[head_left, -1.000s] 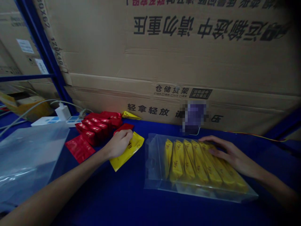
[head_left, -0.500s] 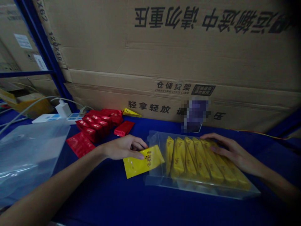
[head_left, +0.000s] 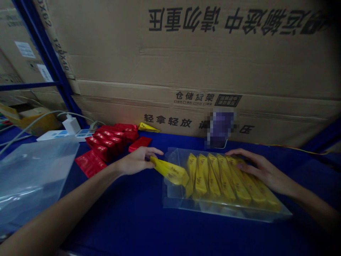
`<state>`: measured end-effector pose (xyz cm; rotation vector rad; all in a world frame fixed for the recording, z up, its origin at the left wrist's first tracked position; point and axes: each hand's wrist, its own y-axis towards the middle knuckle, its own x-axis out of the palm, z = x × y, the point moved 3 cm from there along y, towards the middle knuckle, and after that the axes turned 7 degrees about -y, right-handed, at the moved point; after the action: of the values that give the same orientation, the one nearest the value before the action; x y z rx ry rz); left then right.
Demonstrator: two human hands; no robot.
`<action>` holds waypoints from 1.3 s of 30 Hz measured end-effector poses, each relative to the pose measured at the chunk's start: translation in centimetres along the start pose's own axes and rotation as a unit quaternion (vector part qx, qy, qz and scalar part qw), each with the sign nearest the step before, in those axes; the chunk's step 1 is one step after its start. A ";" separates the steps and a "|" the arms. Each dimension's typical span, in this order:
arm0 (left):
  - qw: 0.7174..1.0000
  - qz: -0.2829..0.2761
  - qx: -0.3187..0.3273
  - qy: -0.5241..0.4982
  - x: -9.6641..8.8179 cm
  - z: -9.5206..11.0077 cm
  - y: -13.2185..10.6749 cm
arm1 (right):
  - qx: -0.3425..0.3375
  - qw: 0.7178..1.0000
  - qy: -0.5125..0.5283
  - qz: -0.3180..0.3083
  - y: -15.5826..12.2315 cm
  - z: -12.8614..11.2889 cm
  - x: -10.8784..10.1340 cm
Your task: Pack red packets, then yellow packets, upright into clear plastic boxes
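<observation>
a yellow sachet is being pinched at its narrow end by the left hand, between the thumb and the long, lightly bent fingers. it is being held tilted, with its wider end reaching over the left edge of a clear plastic box and lying just beside a row of upright-leaning yellow sachets packed inside. the right hand is being rested on that row, its fingers spread wide and slightly curved, pressed on the sachets without any visible grip.

the box is being supported by a blue table. to the left, a pile of red sachets is being kept near the left hand, with a loose red sachet and a flat red sachet lying beside it. a small yellow sachet is being propped against a cardboard carton behind them. a clear plastic bag is being spread at the table's left side, below a white power strip. a blurred object is being stood against the carton.
</observation>
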<state>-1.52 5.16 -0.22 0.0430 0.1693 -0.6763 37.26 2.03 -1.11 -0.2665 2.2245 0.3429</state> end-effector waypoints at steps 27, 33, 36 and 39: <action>0.715 0.299 0.074 0.628 -6.1 2.2 7.9 | -0.025 1.000 0.013 0.002 0.4 -0.7 0.1; 0.692 0.263 0.037 0.671 -6.7 2.8 9.3 | -0.042 0.999 0.014 0.021 0.2 -1.5 -0.1; 0.692 0.260 0.028 0.673 -6.3 3.4 9.0 | -0.042 0.999 0.010 0.021 0.2 -1.4 -0.1; 0.695 0.276 0.052 0.662 -5.1 4.6 7.4 | -0.042 0.999 0.008 0.019 0.4 -0.9 0.0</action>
<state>-0.11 13.65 5.09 0.6840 1.4681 0.0852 36.49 2.06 -0.52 -0.2719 2.2355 0.4566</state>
